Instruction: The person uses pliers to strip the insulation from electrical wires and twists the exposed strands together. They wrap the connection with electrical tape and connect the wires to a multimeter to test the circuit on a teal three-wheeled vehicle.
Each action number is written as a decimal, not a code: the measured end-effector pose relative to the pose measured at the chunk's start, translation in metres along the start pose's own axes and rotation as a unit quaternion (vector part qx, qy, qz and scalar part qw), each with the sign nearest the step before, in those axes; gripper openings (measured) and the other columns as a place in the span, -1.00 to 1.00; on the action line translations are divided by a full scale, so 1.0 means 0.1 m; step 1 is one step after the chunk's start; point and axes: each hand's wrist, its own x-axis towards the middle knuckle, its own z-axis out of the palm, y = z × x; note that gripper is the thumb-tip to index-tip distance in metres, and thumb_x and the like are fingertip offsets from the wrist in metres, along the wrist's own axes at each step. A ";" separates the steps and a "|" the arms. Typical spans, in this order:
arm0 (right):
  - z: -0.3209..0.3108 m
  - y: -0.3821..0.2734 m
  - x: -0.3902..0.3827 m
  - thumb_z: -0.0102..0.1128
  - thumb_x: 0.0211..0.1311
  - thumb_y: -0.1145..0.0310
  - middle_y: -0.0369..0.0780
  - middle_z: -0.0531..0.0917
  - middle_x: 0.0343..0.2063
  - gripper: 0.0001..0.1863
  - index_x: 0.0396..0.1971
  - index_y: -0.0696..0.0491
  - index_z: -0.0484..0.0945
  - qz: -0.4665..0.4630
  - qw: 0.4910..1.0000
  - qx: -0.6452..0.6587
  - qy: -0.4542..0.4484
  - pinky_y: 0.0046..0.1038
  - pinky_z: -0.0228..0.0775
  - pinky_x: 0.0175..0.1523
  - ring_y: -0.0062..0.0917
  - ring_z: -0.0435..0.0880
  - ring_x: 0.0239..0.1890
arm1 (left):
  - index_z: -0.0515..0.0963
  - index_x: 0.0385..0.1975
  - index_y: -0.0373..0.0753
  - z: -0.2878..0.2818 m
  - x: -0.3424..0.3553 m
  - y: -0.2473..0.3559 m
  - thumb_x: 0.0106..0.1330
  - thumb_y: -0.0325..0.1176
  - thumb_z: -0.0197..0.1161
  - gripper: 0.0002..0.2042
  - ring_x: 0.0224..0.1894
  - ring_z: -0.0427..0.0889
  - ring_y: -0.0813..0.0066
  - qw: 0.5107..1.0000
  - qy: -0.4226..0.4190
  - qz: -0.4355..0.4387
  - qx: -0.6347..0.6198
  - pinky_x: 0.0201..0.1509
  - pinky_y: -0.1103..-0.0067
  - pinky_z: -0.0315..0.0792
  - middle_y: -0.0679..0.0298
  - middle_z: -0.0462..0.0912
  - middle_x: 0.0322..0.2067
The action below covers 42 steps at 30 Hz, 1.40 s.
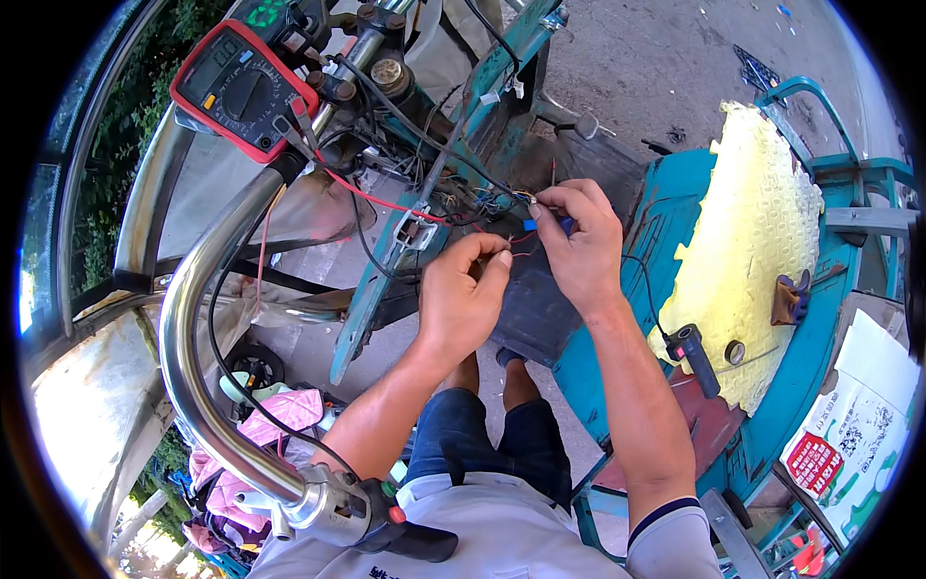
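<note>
Red thin wire [522, 255], left hand [463, 301] apparently pinched on it | right hand [586, 243] grip closed on thin wires [524, 196] just beside | touching ends could short | multimeter [246, 92] by chrome handlebar [178, 338] might slip if its red lead [386, 204] gets tugged

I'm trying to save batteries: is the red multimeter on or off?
On: the red multimeter shows dark digits on its screen.
</note>
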 end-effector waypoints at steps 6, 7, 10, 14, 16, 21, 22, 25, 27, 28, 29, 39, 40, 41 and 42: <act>-0.06 -0.10 -0.06 0.39 0.16 0.57 -0.27 0.62 -0.32 -0.93 -0.34 0.18 0.69 0.036 0.998 0.031 -0.044 -0.51 0.44 -0.22 -0.58 0.60 -0.31 | 0.63 -0.27 -0.37 0.02 0.12 0.18 0.34 -0.45 0.29 -0.89 -0.48 0.59 0.53 0.983 0.006 0.095 0.156 -0.39 0.55 0.42 0.22 0.66 -0.45; -0.07 -0.12 -0.08 0.37 0.19 0.59 -0.30 0.61 -0.31 -0.93 -0.33 0.20 0.69 0.068 0.994 0.059 -0.058 -0.58 0.42 -0.25 -0.68 0.58 -0.33 | 0.63 -0.28 -0.37 0.03 0.15 0.19 0.32 -0.45 0.29 -0.89 -0.47 0.63 0.41 0.976 0.015 0.126 0.176 -0.37 0.50 0.45 0.17 0.67 -0.44; -0.10 -0.23 -0.10 0.35 0.21 0.59 -0.31 0.60 -0.32 -0.94 -0.31 0.20 0.70 0.131 0.980 0.133 -0.069 -0.59 0.42 -0.25 -0.71 0.56 -0.34 | 0.63 -0.30 -0.35 0.04 0.16 0.27 0.30 -0.46 0.28 -0.91 -0.39 0.68 0.11 0.963 0.028 0.168 0.208 -0.30 0.37 0.51 0.07 0.69 -0.38; -0.06 -0.21 -0.14 0.39 0.13 0.58 -0.27 0.62 -0.34 -0.92 -0.35 0.18 0.70 0.087 0.991 0.097 -0.035 -0.53 0.44 -0.25 -0.59 0.59 -0.33 | 0.64 -0.29 -0.33 0.04 0.19 0.30 0.30 -0.45 0.27 -0.90 -0.30 0.70 -0.01 0.956 0.018 0.168 0.238 -0.24 0.28 0.53 0.06 0.70 -0.34; -0.03 -0.20 -0.15 0.44 0.01 0.56 -0.22 0.63 -0.37 -0.88 -0.41 0.14 0.71 0.025 0.999 0.019 0.001 -0.43 0.48 -0.26 -0.38 0.64 -0.32 | 0.64 -0.29 -0.33 0.04 0.21 0.32 0.30 -0.45 0.26 -0.90 -0.29 0.70 -0.01 0.953 0.010 0.164 0.255 -0.24 0.27 0.54 0.06 0.69 -0.34; -0.05 -0.28 -0.07 0.47 -0.09 0.56 -0.23 0.61 -0.38 -0.82 -0.44 0.09 0.67 -0.110 0.988 -0.103 0.044 -0.36 0.49 -0.29 -0.32 0.62 -0.31 | 0.64 -0.28 -0.32 0.03 0.27 0.39 0.30 -0.45 0.25 -0.90 -0.27 0.69 -0.03 0.952 0.000 0.154 0.263 -0.22 0.25 0.54 0.07 0.70 -0.33; -0.05 -0.29 -0.06 0.47 -0.11 0.56 -0.24 0.61 -0.38 -0.82 -0.44 0.08 0.66 -0.125 0.984 -0.116 0.049 -0.35 0.49 -0.29 -0.32 0.62 -0.32 | 0.65 -0.28 -0.32 0.03 0.28 0.40 0.30 -0.45 0.25 -0.90 -0.27 0.69 -0.04 0.952 -0.001 0.157 0.264 -0.22 0.25 0.54 0.07 0.70 -0.33; -0.07 -0.30 -0.03 0.45 -0.12 0.59 -0.24 0.62 -0.36 -0.81 -0.45 0.09 0.65 -0.154 0.979 -0.121 0.059 -0.34 0.50 -0.29 -0.32 0.63 -0.30 | 0.65 -0.27 -0.31 0.03 0.30 0.44 0.29 -0.46 0.25 -0.90 -0.29 0.69 -0.05 0.947 -0.005 0.165 0.274 -0.23 0.23 0.54 0.07 0.70 -0.32; -0.07 -0.27 0.00 0.44 -0.14 0.60 -0.23 0.63 -0.33 -0.80 -0.45 0.10 0.64 -0.181 0.974 -0.121 0.057 -0.35 0.52 -0.28 -0.31 0.64 -0.28 | 0.66 -0.27 -0.30 0.03 0.31 0.45 0.29 -0.46 0.24 -0.89 -0.29 0.69 -0.05 0.944 -0.011 0.166 0.284 -0.24 0.22 0.54 0.07 0.70 -0.32; -0.08 -0.25 0.02 0.44 -0.14 0.61 -0.23 0.64 -0.31 -0.80 -0.45 0.11 0.63 -0.195 0.972 -0.121 0.056 -0.35 0.53 -0.27 -0.31 0.65 -0.27 | 0.66 -0.27 -0.29 0.03 0.32 0.45 0.29 -0.46 0.24 -0.89 -0.30 0.69 -0.06 0.943 -0.014 0.166 0.289 -0.25 0.21 0.55 0.08 0.69 -0.31; -0.09 -0.25 0.03 0.43 -0.14 0.62 -0.22 0.65 -0.30 -0.79 -0.45 0.12 0.62 -0.203 0.970 -0.121 0.050 -0.34 0.54 -0.25 -0.30 0.66 -0.26 | 0.66 -0.26 -0.29 0.03 0.32 0.46 0.29 -0.46 0.23 -0.89 -0.30 0.69 -0.06 0.941 -0.019 0.166 0.293 -0.25 0.21 0.55 0.08 0.69 -0.31; -0.20 -0.20 0.20 0.38 -0.14 0.68 -0.18 0.67 -0.26 -0.75 -0.42 0.15 0.54 -0.271 0.958 -0.091 -0.029 -0.33 0.58 -0.21 -0.26 0.69 -0.24 | 0.65 -0.26 -0.30 0.01 0.37 0.49 0.24 -0.51 0.21 -0.87 -0.28 0.67 -0.10 0.943 -0.041 0.169 0.282 -0.24 0.17 0.54 0.05 0.65 -0.35; -0.21 -0.19 0.21 0.38 -0.14 0.68 -0.17 0.67 -0.26 -0.75 -0.42 0.14 0.53 -0.278 0.956 -0.086 -0.038 -0.33 0.58 -0.21 -0.26 0.69 -0.24 | 0.65 -0.26 -0.30 0.01 0.38 0.49 0.24 -0.51 0.21 -0.87 -0.27 0.67 -0.10 0.944 -0.042 0.168 0.280 -0.24 0.17 0.55 0.04 0.66 -0.34; -0.22 -0.19 0.22 0.38 -0.13 0.69 -0.17 0.67 -0.26 -0.74 -0.41 0.15 0.53 -0.272 0.957 -0.084 -0.048 -0.33 0.59 -0.21 -0.26 0.69 -0.24 | 0.66 -0.26 -0.31 0.01 0.39 0.49 0.23 -0.51 0.21 -0.86 -0.26 0.67 -0.10 0.945 -0.043 0.167 0.278 -0.23 0.18 0.55 0.04 0.66 -0.34; -0.23 -0.18 0.22 0.38 -0.13 0.69 -0.16 0.67 -0.25 -0.73 -0.40 0.15 0.52 -0.266 0.959 -0.082 -0.057 -0.33 0.59 -0.20 -0.25 0.69 -0.24 | 0.66 -0.26 -0.32 0.01 0.39 0.50 0.23 -0.52 0.22 -0.86 -0.25 0.68 -0.10 0.948 -0.042 0.164 0.270 -0.22 0.19 0.55 0.02 0.67 -0.33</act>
